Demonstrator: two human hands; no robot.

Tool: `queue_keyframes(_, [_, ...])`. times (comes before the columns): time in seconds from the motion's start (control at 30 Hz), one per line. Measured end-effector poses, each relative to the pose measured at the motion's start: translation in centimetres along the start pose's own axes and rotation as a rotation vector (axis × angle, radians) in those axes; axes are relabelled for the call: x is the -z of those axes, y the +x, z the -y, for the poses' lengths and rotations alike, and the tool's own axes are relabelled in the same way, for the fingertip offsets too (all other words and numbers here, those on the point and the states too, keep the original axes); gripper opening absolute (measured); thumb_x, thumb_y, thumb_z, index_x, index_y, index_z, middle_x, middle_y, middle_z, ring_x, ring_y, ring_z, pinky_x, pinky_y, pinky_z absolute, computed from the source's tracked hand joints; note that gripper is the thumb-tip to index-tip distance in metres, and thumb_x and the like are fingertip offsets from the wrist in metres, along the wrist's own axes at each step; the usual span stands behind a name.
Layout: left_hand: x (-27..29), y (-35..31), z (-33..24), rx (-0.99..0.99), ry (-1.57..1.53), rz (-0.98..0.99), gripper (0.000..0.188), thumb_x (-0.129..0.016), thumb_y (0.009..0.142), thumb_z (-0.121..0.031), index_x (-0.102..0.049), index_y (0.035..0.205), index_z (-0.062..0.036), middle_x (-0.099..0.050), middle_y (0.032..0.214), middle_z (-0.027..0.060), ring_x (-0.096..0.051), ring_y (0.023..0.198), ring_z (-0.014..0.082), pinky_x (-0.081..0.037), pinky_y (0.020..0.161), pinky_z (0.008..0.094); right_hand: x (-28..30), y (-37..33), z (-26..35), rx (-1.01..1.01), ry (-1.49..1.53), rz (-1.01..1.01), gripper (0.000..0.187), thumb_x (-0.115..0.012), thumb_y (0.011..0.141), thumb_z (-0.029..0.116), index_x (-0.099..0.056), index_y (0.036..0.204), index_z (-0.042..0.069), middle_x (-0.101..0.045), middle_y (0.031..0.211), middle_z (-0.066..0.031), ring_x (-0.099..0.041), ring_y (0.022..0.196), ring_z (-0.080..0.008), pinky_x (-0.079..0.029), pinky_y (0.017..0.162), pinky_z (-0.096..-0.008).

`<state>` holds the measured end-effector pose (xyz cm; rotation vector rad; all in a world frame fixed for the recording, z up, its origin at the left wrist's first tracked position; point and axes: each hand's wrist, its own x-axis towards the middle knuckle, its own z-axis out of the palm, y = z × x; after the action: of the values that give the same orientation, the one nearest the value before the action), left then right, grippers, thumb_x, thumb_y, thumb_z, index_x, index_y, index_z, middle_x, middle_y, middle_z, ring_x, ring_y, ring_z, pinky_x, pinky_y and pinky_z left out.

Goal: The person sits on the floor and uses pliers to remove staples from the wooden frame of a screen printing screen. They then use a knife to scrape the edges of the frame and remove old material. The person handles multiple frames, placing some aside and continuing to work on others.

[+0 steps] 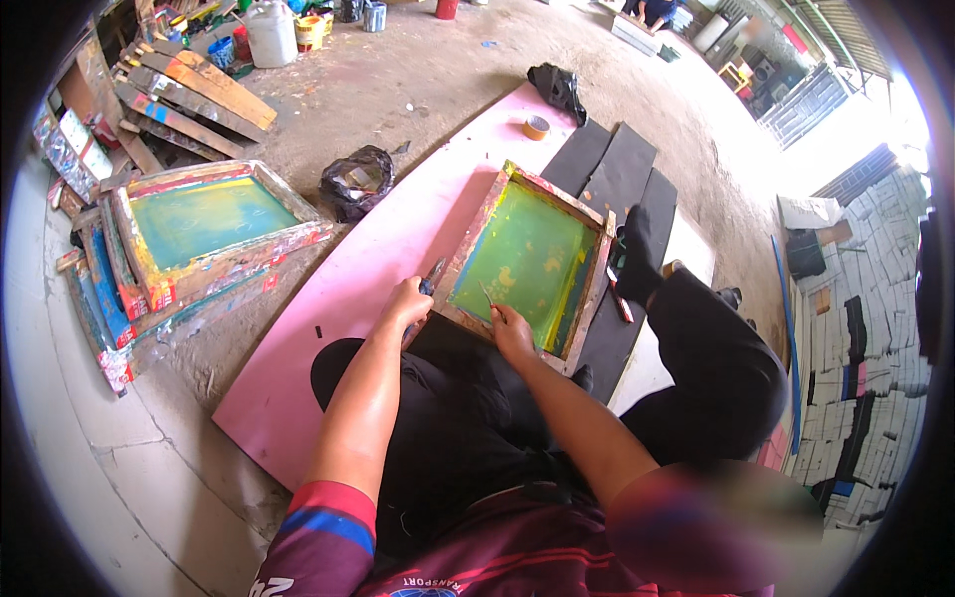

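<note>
Floor [398, 75], bare and brownish, stretched across the upper picture, with paint-smeared frames [209, 221] stacked at left. At centre, a green-meshed wooden frame [532, 254] lay over a pink board [298, 378] and black sheets [609, 189]. My left hand [409, 301] was closed around a dark tool [426, 287] by its edge; my right hand [512, 334] pinched a thin object [486, 295] over the mesh.

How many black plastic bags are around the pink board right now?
2: one crumpled bag on the floor beside the pink board's left edge, another bag at its far end, near the tape roll. Others may be hidden behind the legs.
</note>
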<state>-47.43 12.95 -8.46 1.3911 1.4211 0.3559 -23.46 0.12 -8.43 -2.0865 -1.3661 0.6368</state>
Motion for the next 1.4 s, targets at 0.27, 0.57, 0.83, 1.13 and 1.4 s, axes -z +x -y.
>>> queue_keyframes(0.27, [1.0,-2.7,-2.4,0.052,-0.034,0.006,0.036,-0.074,0.1,-0.028,-0.068,0.115,0.0046,-0.073,0.08,0.014,-0.074,0.061,0.0222,-0.059,0.058,0.0401,2.4,1.2,3.1,-0.161,-0.009,0.262,0.041,-0.06,0.108,0.04,-0.07,0.141,0.016,-0.076,0.124,-0.0249,-0.07,0.119,-0.0479,-0.055,0.102,-0.0544])
queue_keyframes(0.57, [1.3,-1.1,-4.5,0.032,0.188,-0.094,0.055,-0.062,0.108,-0.049,-0.069,0.123,0.0028,-0.076,0.108,0.028,-0.073,0.109,0.0469,-0.055,0.094,0.0534,3.6,4.9,5.0,0.144,-0.028,0.278,0.05,-0.058,0.107,0.017,-0.053,0.156,0.015,-0.074,0.127,-0.028,-0.071,0.115,-0.0506,-0.055,0.1,-0.0574])
queue_keyframes(0.83, [0.0,2.0,-4.3,-0.092,0.114,-0.119,0.053,-0.054,0.112,-0.046,-0.066,0.129,0.0025,-0.073,0.121,0.0324,-0.068,0.119,0.0508,-0.053,0.099,0.0563,5.7,5.6,8.8,0.071,-0.145,0.405,0.044,-0.059,0.108,0.019,-0.063,0.152,0.019,-0.076,0.105,-0.0288,-0.076,0.094,-0.0469,-0.059,0.088,-0.055])
queue_keyframes(1.13, [-0.1,1.9,-5.6,0.007,0.141,0.005,0.065,-0.054,0.113,-0.049,-0.057,0.151,0.0048,-0.065,0.145,0.0306,-0.06,0.14,0.0445,-0.048,0.116,0.0497,4.8,5.5,8.7,0.05,-0.152,0.372,0.042,-0.062,0.11,0.021,-0.065,0.151,0.022,-0.077,0.097,-0.0265,-0.076,0.091,-0.0469,-0.06,0.081,-0.0543])
queue_keyframes(1.4, [0.0,1.6,-5.0,0.041,0.07,0.053,0.064,-0.055,0.114,-0.049,-0.059,0.151,0.0026,-0.067,0.145,0.0282,-0.062,0.14,0.0412,-0.049,0.114,0.0467,4.8,5.7,10.3,0.007,-0.253,0.401,0.043,-0.061,0.111,0.026,-0.064,0.154,0.029,-0.073,0.09,-0.0246,-0.074,0.082,-0.0452,-0.059,0.075,-0.0548])
